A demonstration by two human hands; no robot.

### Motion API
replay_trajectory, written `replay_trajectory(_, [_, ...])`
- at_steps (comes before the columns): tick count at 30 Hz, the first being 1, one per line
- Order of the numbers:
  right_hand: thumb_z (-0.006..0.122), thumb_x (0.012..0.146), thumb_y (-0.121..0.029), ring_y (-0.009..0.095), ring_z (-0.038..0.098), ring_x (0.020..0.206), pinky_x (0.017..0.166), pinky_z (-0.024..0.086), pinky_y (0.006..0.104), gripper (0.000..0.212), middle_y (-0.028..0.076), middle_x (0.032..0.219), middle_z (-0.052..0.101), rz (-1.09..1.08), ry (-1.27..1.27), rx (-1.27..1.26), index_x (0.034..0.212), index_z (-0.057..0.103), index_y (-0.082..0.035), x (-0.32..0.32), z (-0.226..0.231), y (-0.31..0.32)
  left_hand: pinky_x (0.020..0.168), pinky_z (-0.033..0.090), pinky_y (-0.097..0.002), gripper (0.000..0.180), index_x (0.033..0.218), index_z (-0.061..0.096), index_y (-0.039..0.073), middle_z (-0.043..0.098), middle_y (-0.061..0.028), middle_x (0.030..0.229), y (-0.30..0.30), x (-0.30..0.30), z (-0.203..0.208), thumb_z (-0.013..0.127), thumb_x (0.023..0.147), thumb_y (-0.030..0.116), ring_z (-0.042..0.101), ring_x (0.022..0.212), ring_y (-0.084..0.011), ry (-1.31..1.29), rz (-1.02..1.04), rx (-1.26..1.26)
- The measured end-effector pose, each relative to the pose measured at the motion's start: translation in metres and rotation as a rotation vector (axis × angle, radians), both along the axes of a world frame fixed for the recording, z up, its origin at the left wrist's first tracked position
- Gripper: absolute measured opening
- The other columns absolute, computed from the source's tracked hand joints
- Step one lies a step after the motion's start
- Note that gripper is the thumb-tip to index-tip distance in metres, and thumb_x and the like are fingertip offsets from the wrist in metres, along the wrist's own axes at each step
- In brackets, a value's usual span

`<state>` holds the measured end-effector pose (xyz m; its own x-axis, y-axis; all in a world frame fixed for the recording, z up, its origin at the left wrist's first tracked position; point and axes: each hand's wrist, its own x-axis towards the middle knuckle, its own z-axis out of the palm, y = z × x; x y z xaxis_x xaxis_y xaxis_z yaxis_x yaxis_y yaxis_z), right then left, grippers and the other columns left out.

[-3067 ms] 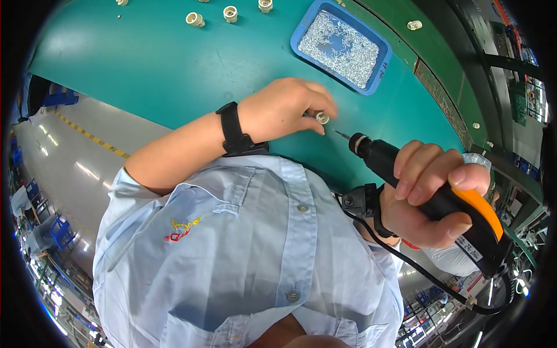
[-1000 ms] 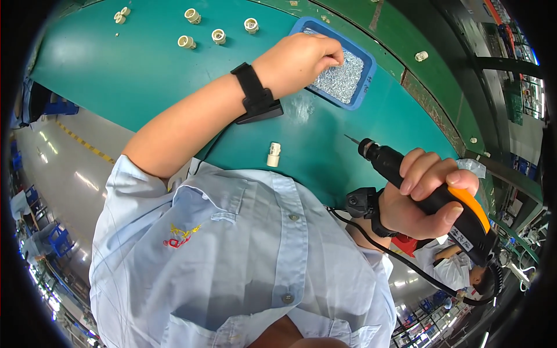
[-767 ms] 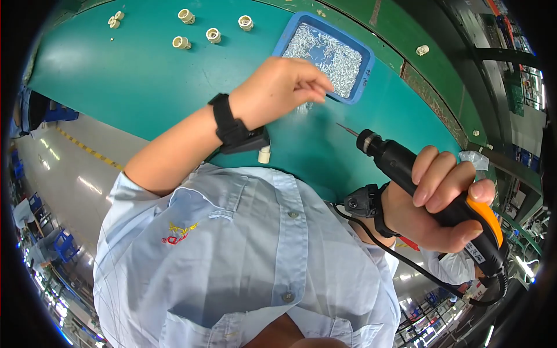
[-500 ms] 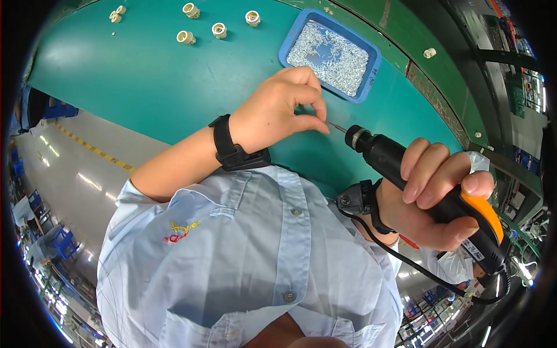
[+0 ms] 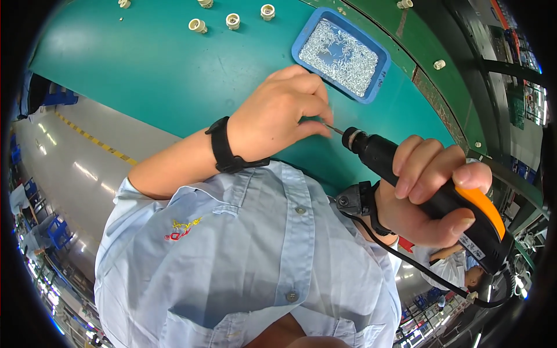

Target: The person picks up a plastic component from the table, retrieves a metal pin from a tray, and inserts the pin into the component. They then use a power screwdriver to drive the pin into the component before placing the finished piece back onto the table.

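Note:
My right hand [image 5: 420, 174] is wrapped round a black and orange electric screwdriver [image 5: 380, 155], its thin bit pointing left toward my other hand. At the tip of the bit, my left hand [image 5: 284, 107] is bent in with thumb and fingertips brought together. Whatever lies between those fingertips is too small and blurred to make out. Just beyond the left hand sits a blue tray [image 5: 335, 87] with many small silvery screws [image 5: 357, 62] spread in it.
Cream-coloured round fittings [image 5: 232, 21] stand at the far side of the green table [image 5: 145, 75]. Another fitting [image 5: 439, 64] lies on the dark green ledge at right. A black cord [image 5: 418, 268] hangs from the screwdriver. Another person [image 5: 455, 269] is at lower right.
The view has shifted, so the tray and fittings appear farther right and higher. My left fingertips have moved slightly along the bit; the right hand keeps its grip on the electric screwdriver.

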<state>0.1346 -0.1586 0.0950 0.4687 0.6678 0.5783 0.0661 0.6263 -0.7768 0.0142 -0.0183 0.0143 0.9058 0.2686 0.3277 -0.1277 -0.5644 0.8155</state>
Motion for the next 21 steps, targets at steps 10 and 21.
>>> replay_trajectory(10, [0.052, 0.091, -0.042, 0.016, 0.047, 0.049, 0.046, 0.037, 0.0290, 0.042, 0.005, 0.064, 0.049, -0.032, 0.001, -0.002, 0.108, 0.043, -0.005, 0.008, -0.008, -0.007, 0.071, 0.046, -0.0354, 0.035, 0.093, 0.057, 0.006, 0.053, -0.0078, 0.093, -0.009, -0.072, -0.019, 0.076, 0.065, 0.014, 0.053, 0.079, -0.0276, 0.324, 0.259, 0.166])
replay_trajectory(21, [0.051, 0.092, -0.040, 0.016, 0.048, 0.051, 0.046, 0.036, 0.0281, 0.041, 0.005, 0.066, 0.049, -0.067, 0.043, 0.086, 0.110, 0.044, -0.005, 0.011, -0.008, -0.024, 0.064, 0.047, -0.0367, 0.023, 0.089, 0.056, 0.007, 0.053, -0.0064, 0.086, -0.012, -0.047, -0.015, 0.071, 0.072, 0.008, 0.056, 0.078, -0.0264, 0.222, 0.208, 0.084])
